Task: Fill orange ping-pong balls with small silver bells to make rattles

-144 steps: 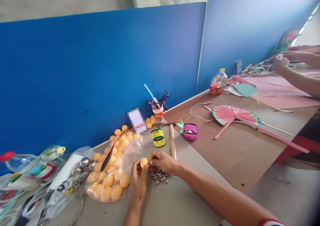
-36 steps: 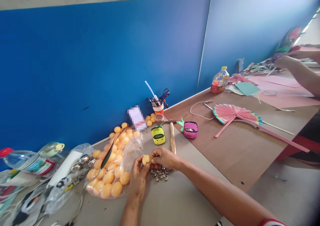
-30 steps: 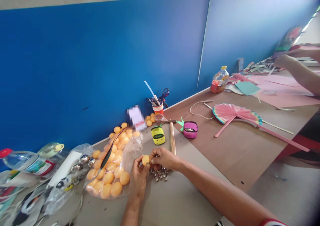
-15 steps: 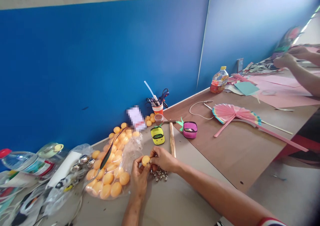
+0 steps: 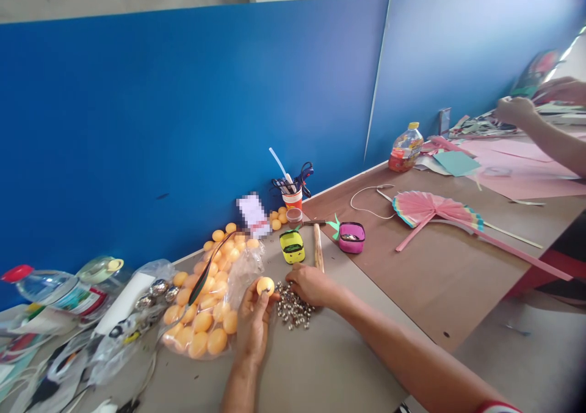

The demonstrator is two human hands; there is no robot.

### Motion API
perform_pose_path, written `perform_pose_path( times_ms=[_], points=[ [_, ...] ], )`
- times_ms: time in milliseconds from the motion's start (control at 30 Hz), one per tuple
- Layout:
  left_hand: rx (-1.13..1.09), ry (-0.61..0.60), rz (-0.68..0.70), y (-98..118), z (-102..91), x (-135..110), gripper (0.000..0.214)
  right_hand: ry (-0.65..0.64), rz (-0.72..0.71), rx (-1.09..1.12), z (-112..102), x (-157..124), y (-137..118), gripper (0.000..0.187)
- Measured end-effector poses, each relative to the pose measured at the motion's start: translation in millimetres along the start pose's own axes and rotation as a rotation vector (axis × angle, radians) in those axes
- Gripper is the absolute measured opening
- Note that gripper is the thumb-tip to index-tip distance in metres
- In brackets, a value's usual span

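Our right hand [image 5: 314, 285] has left the orange ball [image 5: 265, 287] and dropped onto the heap of small silver bells [image 5: 293, 308] beside it. We cannot tell whether it pinches one. Our left hand [image 5: 253, 321] alone grips the ball in its fingertips, just above the tabletop [image 5: 320, 364]. So light a hold could let it slip and roll away, and a careless sweep would scatter the bells.
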State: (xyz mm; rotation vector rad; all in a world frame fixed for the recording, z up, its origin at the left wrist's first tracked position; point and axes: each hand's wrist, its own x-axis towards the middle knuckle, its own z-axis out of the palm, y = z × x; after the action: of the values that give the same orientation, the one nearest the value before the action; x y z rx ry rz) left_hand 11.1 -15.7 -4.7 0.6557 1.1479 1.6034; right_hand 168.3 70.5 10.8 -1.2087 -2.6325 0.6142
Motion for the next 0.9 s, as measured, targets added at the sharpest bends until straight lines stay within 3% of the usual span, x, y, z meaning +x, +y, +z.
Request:
perform_pose_path(
  times_ms=[233, 600, 900],
  points=[
    [-0.014, -0.009, -0.017, -0.3, 1.4, 0.0, 0.043, -0.011, -0.025, 0.008, 6.6, -0.3, -6.0, 0.019],
    [-0.004, -0.028, -0.013, 1.3, 1.9, -1.0, 0.041, -0.042, -0.076, -0.046, 0.3, -4.2, -8.1, 0.022],
    [0.008, 0.011, -0.019, 3.8, 3.9, -1.3, 0.043, 0.043, -0.089, 0.010, 6.6, -1.5, -9.9, 0.019]
  ],
)
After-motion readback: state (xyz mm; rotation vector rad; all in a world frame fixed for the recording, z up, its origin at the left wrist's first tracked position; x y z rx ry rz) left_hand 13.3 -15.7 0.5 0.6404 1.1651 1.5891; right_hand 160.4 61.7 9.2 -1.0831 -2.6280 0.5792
